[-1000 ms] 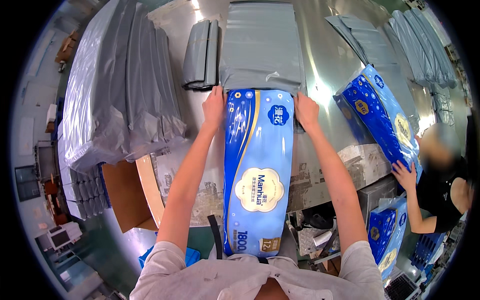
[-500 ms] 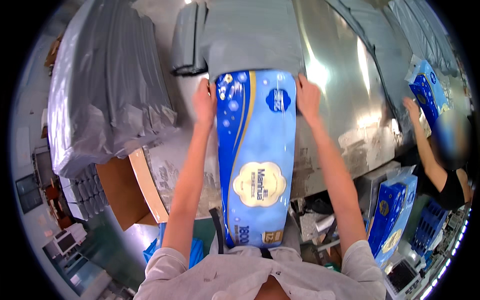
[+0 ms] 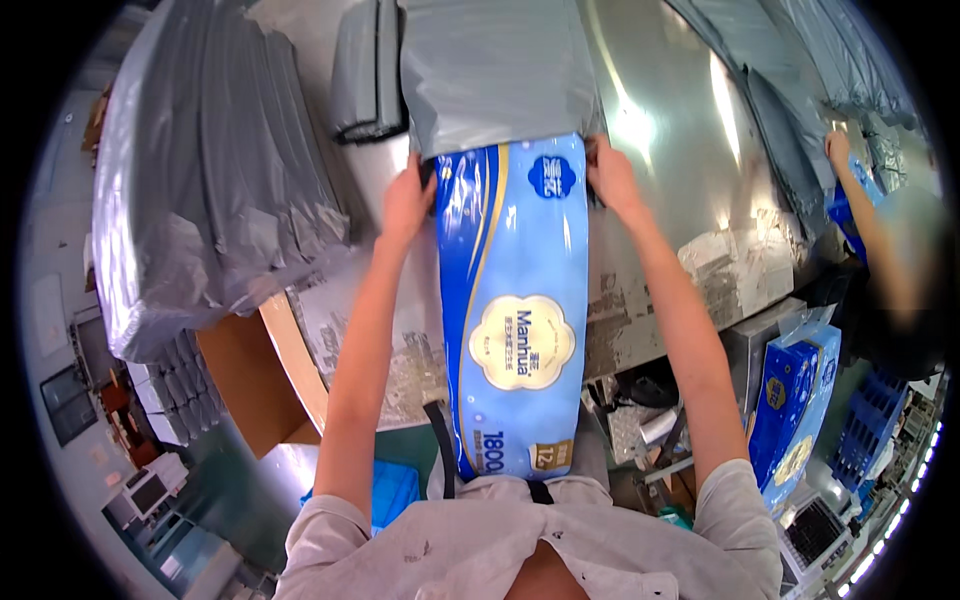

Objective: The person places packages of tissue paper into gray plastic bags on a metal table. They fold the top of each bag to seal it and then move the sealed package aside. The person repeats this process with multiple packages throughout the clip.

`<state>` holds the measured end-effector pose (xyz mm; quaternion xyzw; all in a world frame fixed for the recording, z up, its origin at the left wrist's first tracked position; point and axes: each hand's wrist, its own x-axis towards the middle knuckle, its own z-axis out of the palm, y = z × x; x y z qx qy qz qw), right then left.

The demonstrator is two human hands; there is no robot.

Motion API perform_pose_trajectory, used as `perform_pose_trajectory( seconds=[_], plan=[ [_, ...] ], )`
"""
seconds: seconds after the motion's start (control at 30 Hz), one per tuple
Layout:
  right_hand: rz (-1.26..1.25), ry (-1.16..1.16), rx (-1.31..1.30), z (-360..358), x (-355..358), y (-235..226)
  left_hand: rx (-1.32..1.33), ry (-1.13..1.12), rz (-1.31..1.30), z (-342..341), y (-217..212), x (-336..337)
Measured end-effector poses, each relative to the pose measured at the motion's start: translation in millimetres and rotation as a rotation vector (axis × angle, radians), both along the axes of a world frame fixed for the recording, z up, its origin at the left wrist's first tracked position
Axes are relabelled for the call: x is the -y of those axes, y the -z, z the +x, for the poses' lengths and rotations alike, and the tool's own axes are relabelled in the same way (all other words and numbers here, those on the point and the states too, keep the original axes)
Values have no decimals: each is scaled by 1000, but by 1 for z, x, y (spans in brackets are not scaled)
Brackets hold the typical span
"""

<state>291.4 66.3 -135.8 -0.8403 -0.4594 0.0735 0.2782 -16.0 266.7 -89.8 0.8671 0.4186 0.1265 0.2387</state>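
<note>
A long blue plastic-wrapped pack [image 3: 520,270], printed with a cream badge, lies lengthwise in front of me. Its far end is inside the mouth of a grey plastic bag [image 3: 495,75] on the table, and its near end reaches my waist. My left hand [image 3: 408,200] is closed on the bag's edge at the pack's left side. Across from it, my right hand [image 3: 612,180] grips the bag's edge at the right side. The fingertips of both hands are partly hidden by the plastic.
Grey bags [image 3: 215,170] are piled on the left, beside a folded grey bundle [image 3: 365,75]. An open cardboard box [image 3: 255,380] stands below the metal table [image 3: 660,200]. At right are another blue pack [image 3: 795,410] and a co-worker's arm [image 3: 865,200].
The pack has moved slightly away from me, and the bag's mouth now covers a little more of its far end. The co-worker's hand and pack at right have moved farther away.
</note>
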Motion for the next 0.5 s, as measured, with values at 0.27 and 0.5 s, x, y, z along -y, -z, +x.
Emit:
perform_pose_trajectory(
  seconds=[0.27,0.5],
  plan=[
    [-251,-143,123,-46,31,-14,-140,70,-10,-21,9,23],
    [-145,-158,-36,-86,88,-25,-283,161,-95,-49,-23,53]
  ],
)
